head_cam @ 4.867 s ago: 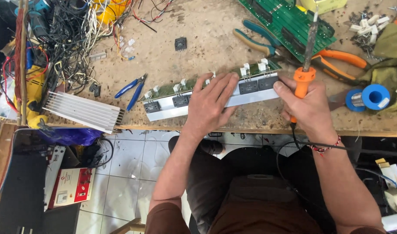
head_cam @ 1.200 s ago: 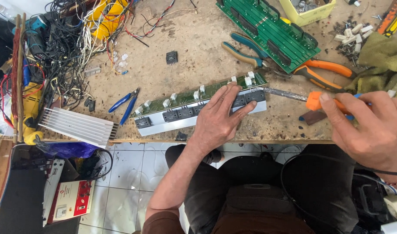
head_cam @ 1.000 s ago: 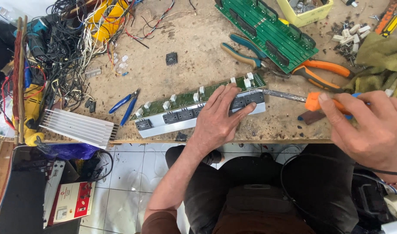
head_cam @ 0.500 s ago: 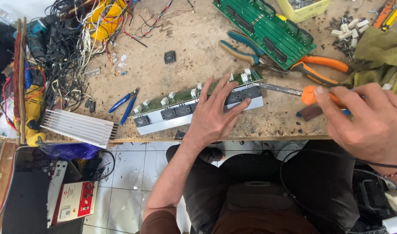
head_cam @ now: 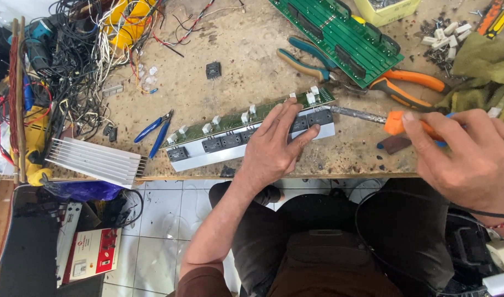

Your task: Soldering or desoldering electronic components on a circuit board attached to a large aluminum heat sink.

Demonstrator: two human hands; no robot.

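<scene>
Orange-handled, the soldering iron [head_cam: 397, 122] sat clenched in the right hand [head_cam: 472, 159], its metal tip just beside the end of the long circuit board [head_cam: 235, 132]. That board lay on the bench [head_cam: 246, 60] under the left hand [head_cam: 276, 148], whose fingers [head_cam: 287, 118] were spread flat, grasping nothing. Blue pliers [head_cam: 155, 132] lay beyond them.

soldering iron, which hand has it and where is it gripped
The right hand grips the soldering iron by its orange handle. The left hand only presses flat on the circuit board.
</scene>
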